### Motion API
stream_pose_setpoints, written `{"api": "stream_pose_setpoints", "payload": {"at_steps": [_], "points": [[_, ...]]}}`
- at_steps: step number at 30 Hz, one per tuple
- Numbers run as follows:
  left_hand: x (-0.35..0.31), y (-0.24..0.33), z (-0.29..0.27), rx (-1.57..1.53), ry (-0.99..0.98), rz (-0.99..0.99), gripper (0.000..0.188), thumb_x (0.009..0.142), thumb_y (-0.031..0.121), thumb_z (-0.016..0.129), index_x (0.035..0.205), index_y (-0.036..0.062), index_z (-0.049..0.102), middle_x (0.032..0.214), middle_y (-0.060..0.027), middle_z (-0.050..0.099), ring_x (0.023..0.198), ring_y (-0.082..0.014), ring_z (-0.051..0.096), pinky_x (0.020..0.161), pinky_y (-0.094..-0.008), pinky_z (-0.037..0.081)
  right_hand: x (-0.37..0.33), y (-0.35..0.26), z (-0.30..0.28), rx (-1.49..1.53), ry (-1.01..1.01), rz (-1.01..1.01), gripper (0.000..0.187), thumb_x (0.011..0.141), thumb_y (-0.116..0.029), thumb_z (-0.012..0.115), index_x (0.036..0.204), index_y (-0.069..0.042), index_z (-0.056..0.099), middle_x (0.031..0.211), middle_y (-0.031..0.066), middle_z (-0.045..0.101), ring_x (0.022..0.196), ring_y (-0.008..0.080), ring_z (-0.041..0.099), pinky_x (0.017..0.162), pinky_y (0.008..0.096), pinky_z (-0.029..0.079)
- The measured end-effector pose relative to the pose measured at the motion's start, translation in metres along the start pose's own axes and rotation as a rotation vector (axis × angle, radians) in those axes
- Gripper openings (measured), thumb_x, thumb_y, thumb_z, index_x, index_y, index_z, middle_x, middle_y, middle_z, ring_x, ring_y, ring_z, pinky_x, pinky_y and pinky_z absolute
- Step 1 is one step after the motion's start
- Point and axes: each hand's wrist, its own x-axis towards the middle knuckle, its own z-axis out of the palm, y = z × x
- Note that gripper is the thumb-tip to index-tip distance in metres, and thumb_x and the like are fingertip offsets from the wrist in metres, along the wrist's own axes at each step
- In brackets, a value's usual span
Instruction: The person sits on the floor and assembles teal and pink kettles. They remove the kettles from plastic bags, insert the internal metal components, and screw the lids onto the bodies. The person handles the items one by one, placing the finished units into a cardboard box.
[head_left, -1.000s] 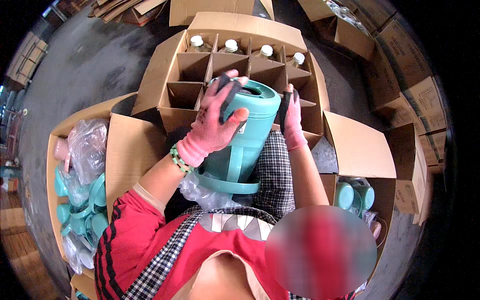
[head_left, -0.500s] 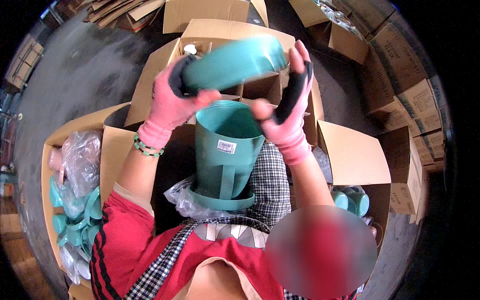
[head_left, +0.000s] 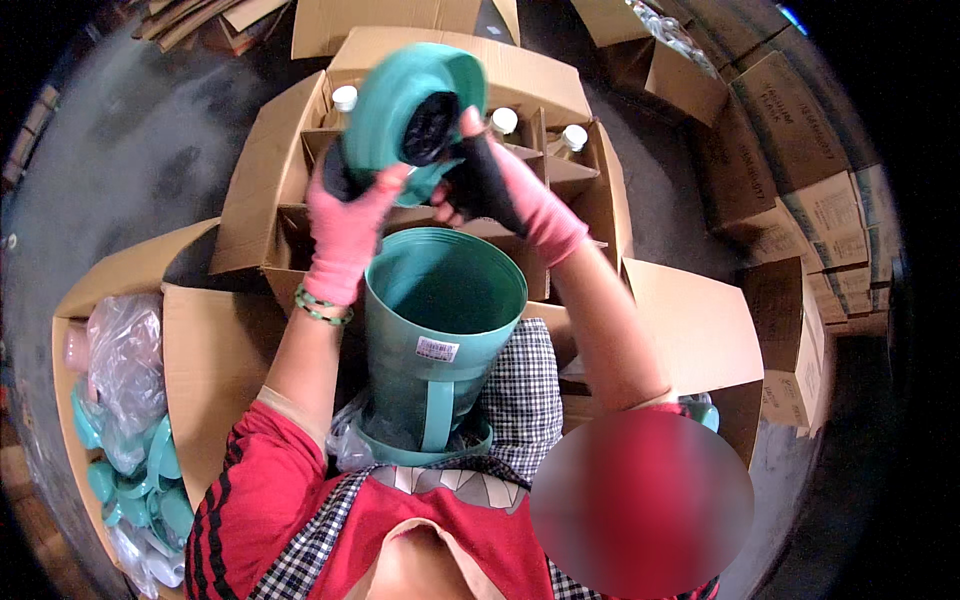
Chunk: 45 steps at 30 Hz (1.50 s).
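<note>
Up over the divided carton I hold a round teal lid [head_left: 378, 115], slightly smeared by motion, tilted so a black round centre shows. My left hand [head_left: 345, 215], in a pink and black glove, is closed on its lower left side with the thumb on the near rim. My right hand [head_left: 515, 190] is closed at its right side, the fingertips curled partly behind and under the rim. Below both hands a large teal jug body [head_left: 400, 370] stands upright at my lap, its wide mouth uncovered. It has a handle and a white label [head_left: 437, 349] facing me, and its flared base rests by clear plastic [head_left: 350, 445].
Ahead, an open carton [head_left: 265, 200] with cardboard dividers contains white-capped bottles [head_left: 503, 122]. At left, another carton [head_left: 215, 335] holds teal parts [head_left: 150, 485] and plastic bags [head_left: 125, 350]. Open carton flaps [head_left: 690, 325] reach out at right; stacked cartons [head_left: 780, 150] stand beyond.
The lid has moved left and turned, so its black centre now shows. My right hand has come from held apart with fingers raised to closed at the lid's right side.
</note>
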Motion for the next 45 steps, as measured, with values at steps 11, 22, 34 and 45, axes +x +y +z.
{"api": "stream_pose_setpoints", "payload": {"at_steps": [11,22,34,45], "points": [[0.011,-0.079,-0.030,-0.344,0.094,-0.460,0.025,0.085,0.015,0.047,0.105,0.0003,0.042,0.097,-0.0102,0.052,0.087,-0.0168,0.053,0.075,-0.0292,0.045,0.077,0.066,-0.275,-1.569,1.131,-0.040,0.050,0.077,-0.034,0.052,0.117,-0.006,0.043,0.106,0.0213,0.051,0.099,0.0381,0.048,0.084,0.0390,0.040],[0.013,-0.072,-0.025,-0.561,0.201,-0.650,0.020,0.082,0.023,0.049,0.093,0.0068,0.048,0.089,-0.0059,0.053,0.082,-0.0151,0.053,0.071,-0.0297,0.044,0.094,0.065,-0.291,-1.564,0.784,0.375,0.064,0.060,-0.039,0.070,0.107,-0.001,0.048,0.104,0.0188,0.055,0.098,0.0288,0.053,0.083,0.0353,0.042],[0.013,-0.116,-0.067,0.028,0.130,-0.170,0.015,0.077,0.012,0.049,0.088,0.0031,0.050,0.086,-0.0056,0.056,0.079,-0.0145,0.053,0.071,-0.0286,0.044,-0.016,-0.078,-0.194,-1.450,0.864,0.238,0.050,0.063,-0.040,0.065,0.090,0.001,0.061,0.090,0.0198,0.059,0.083,0.0295,0.059,0.073,0.0333,0.046],[0.016,-0.043,-0.062,-1.097,-0.341,-0.269,0.029,0.082,0.026,0.046,0.097,0.0028,0.054,0.106,-0.0204,0.051,0.106,-0.0343,0.045,0.095,-0.0512,0.028,-0.214,-0.096,-0.079,0.040,1.103,-0.553,0.024,0.081,-0.024,0.048,0.097,-0.009,0.056,0.071,-0.0007,0.055,0.047,0.0046,0.044,0.039,0.0144,0.033]]}}
